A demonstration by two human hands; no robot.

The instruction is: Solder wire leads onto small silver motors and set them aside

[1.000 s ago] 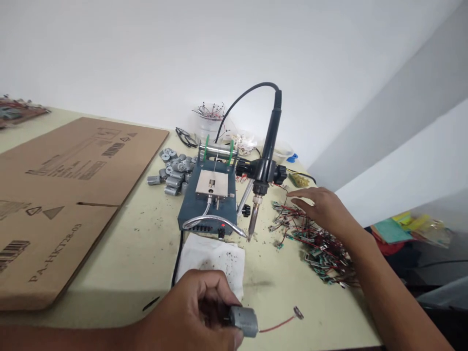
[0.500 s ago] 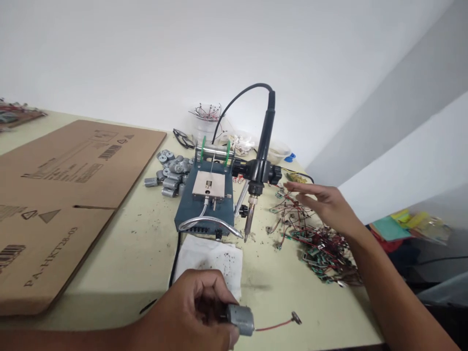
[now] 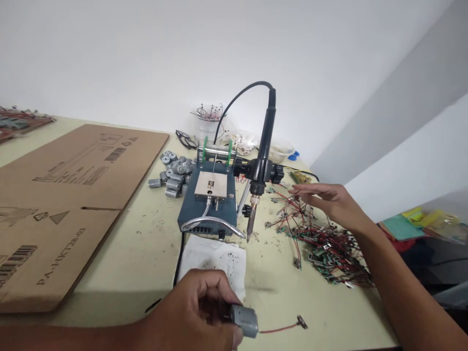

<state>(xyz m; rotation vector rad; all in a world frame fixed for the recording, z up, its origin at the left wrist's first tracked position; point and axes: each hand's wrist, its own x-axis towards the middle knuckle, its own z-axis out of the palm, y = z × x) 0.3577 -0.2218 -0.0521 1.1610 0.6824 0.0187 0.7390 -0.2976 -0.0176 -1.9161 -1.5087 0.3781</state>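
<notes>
Low in the view, my left hand (image 3: 204, 307) is closed round a small grey cylindrical motor (image 3: 244, 321). From the motor's right end a red wire (image 3: 280, 329) runs to a small dark part (image 3: 302, 321) at its tip. Over on the right, my right hand (image 3: 332, 202) reaches over a tangled pile of red and black wires with small green circuit boards (image 3: 329, 253). Its fingertips and thumb come together on a wire (image 3: 297, 197) at the pile's upper left, though the exact grip is partly hidden.
A soldering iron (image 3: 266, 131) points tip-down in a stand beside a blue solder feeder (image 3: 186, 209) with a solder spool (image 3: 215, 152). White paper (image 3: 219, 253) lies before it. More motors (image 3: 175, 175) are heaped left of the feeder, near flat cardboard (image 3: 80, 195). Plastic tubs (image 3: 280, 150) stand behind.
My right hand's fingers have closed down onto the wires, and some wired pieces at the pile's left have shifted. My left hand still holds the motor. The view has moved slightly.
</notes>
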